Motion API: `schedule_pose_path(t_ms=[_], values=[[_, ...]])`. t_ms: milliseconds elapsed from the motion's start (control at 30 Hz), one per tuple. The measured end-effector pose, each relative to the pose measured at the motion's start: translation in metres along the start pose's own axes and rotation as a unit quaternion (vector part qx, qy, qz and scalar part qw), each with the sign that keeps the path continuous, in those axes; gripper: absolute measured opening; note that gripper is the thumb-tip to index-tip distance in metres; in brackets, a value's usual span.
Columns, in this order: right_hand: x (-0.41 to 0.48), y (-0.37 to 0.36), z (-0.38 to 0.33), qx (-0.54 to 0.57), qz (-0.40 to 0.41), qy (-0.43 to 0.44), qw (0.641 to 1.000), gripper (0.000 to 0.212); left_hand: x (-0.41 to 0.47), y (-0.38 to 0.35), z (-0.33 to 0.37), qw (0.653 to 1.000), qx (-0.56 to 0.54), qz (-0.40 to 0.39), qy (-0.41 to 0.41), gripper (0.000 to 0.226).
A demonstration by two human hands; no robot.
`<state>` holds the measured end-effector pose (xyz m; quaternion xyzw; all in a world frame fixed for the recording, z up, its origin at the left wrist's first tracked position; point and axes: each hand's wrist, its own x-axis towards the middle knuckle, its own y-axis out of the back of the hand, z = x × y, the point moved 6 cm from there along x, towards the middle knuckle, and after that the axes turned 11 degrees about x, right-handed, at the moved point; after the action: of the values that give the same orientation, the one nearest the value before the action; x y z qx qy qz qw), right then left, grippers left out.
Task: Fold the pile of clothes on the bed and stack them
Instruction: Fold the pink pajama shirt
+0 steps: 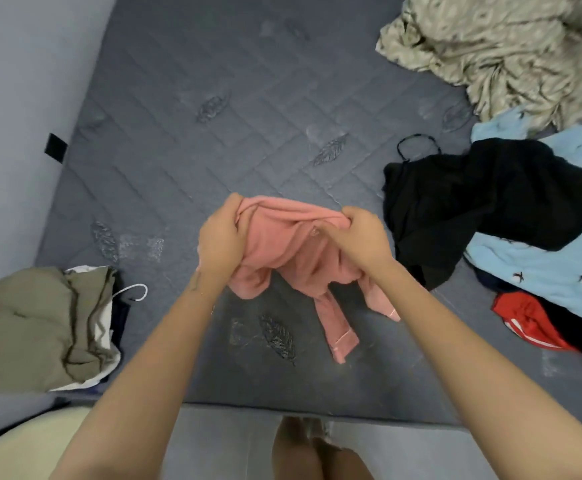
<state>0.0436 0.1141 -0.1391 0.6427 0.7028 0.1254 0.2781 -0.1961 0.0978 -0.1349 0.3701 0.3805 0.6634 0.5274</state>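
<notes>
Gripping the pink garment (pixel 282 244) with both hands: with the left hand (pixel 218 233) curled round its upper edge on the 9 o'clock side, with the right hand (pixel 362 237) clenched on bunched cloth on the 3 o'clock side. Held at centre over the grey quilted bed (pixel 213 98), with sleeves hanging toward 6 o'clock. At 8 o'clock, a folded stack topped by a khaki garment (pixel 23 327). At 3 o'clock, lying loose, a black garment (pixel 483 202) over a light blue garment (pixel 542 265). At 4 o'clock, a red garment (pixel 524 317) with white stripes. At 1 o'clock, a crumpled patterned beige cloth (pixel 511 50).
</notes>
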Motion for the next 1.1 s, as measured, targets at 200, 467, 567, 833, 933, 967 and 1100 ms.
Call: schedule_pose_path(t_ms=[200,467,567,833,933,967,1100], values=[[0.004,0.024,-0.081,0.166,0.016,0.003,0.986,0.044,0.029,0.085,0.018,0.998,-0.042,0.051,-0.012,0.026],[0.003,-0.006,-0.131,0.217,-0.046,-0.026,0.975,0.044,0.046,0.123,-0.018,0.999,-0.043,0.001,-0.01,0.036],[0.001,-0.028,-0.144,0.215,-0.064,-0.043,0.974,0.041,0.045,0.125,-0.045,0.997,-0.068,-0.02,0.005,0.033],[-0.007,-0.1,-0.119,0.069,-0.027,-0.071,0.995,0.051,0.051,0.102,-0.107,0.983,-0.16,-0.08,0.033,0.034],[-0.02,-0.124,-0.083,-0.006,-0.032,-0.116,0.993,0.054,0.033,0.076,-0.114,0.976,-0.154,-0.152,0.004,0.033],[-0.026,-0.13,-0.068,-0.026,-0.032,-0.136,0.99,0.055,0.024,0.065,-0.116,0.972,-0.152,-0.179,-0.007,0.03],[-0.051,-0.15,-0.001,-0.072,-0.056,-0.205,0.975,0.049,-0.027,0.007,-0.126,0.939,-0.142,-0.308,-0.052,0.043]])
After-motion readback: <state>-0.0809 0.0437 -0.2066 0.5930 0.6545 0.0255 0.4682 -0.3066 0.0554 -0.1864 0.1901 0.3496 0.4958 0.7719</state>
